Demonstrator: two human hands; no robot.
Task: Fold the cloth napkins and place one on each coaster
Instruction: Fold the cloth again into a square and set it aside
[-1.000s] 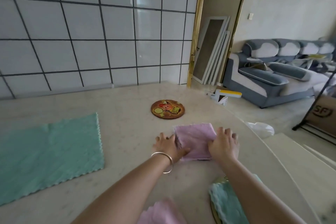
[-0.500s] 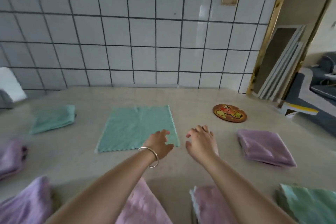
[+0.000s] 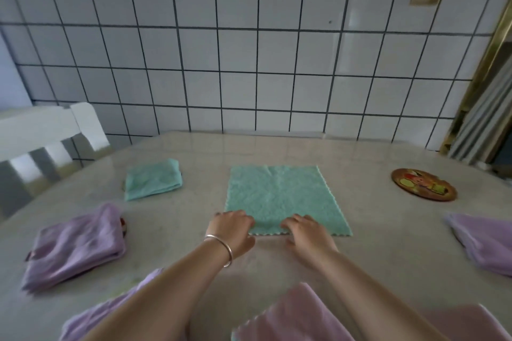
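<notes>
Left hand [image 3: 232,225] and right hand [image 3: 304,230] grasp the near edge of the flat teal square microfibre napkin [image 3: 282,196], centred on the counter [image 3: 374,243]. Lift evenly toward 12 o'clock, aligning corners.

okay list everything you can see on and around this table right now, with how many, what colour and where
unfolded napkin: one, teal, flat at table centre, near edge under both hands
folded teal napkin: one, far left of centre
folded lilac napkins: one at left, one at right edge; more lilac cloth at the bottom edge, blurred, count unclear
coaster: one bare, round, brown with a picture, far right
table: one, pale stone-look
chair: one, white, far left
tiled wall: white, behind
left hand: bracelet on wrist, at the napkin's near edge
right hand: at the same edge
</notes>
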